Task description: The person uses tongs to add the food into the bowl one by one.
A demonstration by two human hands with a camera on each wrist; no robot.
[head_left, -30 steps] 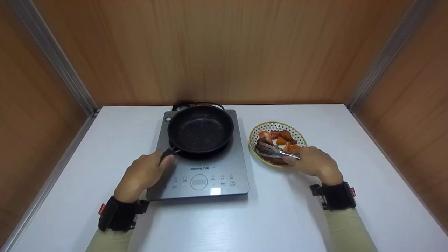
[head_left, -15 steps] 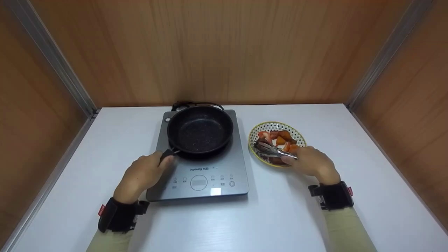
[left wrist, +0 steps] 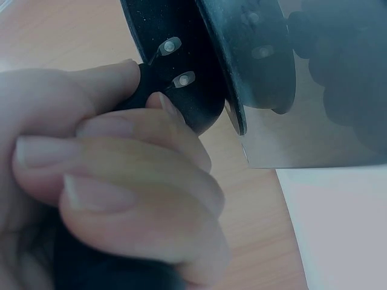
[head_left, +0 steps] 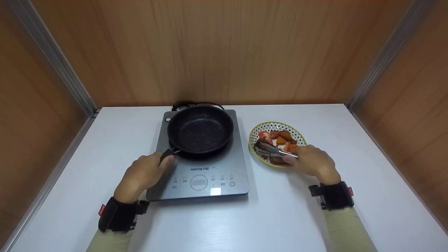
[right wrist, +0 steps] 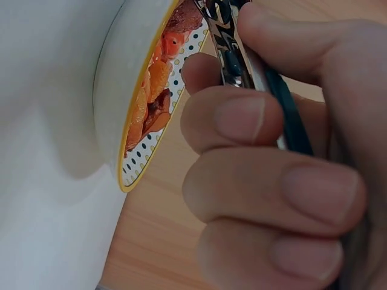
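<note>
My left hand (head_left: 143,175) grips the black handle (head_left: 168,154) of a dark frying pan (head_left: 201,129). In the left wrist view the fingers wrap the handle beside the pan's two rivets (left wrist: 184,79). The bare pan sits on a silver induction cooktop (head_left: 220,164). With my right hand (head_left: 315,162) I hold metal tongs (head_left: 274,150), whose slotted tips reach into a yellow-rimmed, dotted bowl (head_left: 297,134). Inside lie red tomato-like pieces (head_left: 265,135), orange chunks (head_left: 280,140) and brown pieces (head_left: 278,160). Whether the tips pinch a piece, I cannot tell.
Both the cooktop and the bowl stand on a white table (head_left: 224,224). A black cable (head_left: 206,103) runs behind the cooktop. Wood-grain panels (head_left: 224,52) close off the back and both sides, joined by grey metal posts.
My right hand and the tongs have shifted very slightly left over the bowl. The left hand and pan have stayed in place.
</note>
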